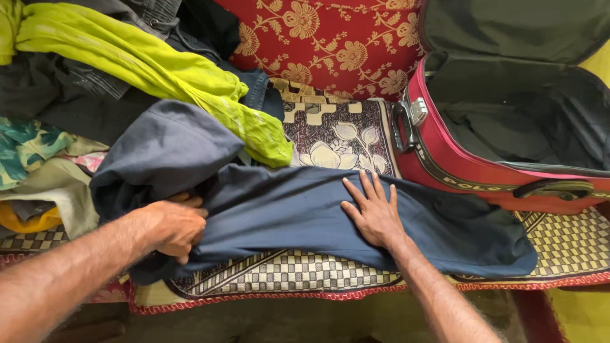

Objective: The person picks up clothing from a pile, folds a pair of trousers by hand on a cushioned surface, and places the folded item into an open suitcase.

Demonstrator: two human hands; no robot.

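Note:
A dark blue garment (298,213) lies stretched across a patterned mat (279,273). My left hand (171,227) grips a bunched fold of this garment near its left end, fingers curled into the cloth. My right hand (375,213) rests flat on the garment's middle, fingers spread, pressing the cloth down. The garment's right end (483,238) reaches toward an open red suitcase (470,168).
The red suitcase, lid raised, has a dark lining (527,114) and a side handle (404,127). A heap of clothes sits at the left, with a lime green cloth (159,70) on top. A red floral cushion (330,44) stands behind.

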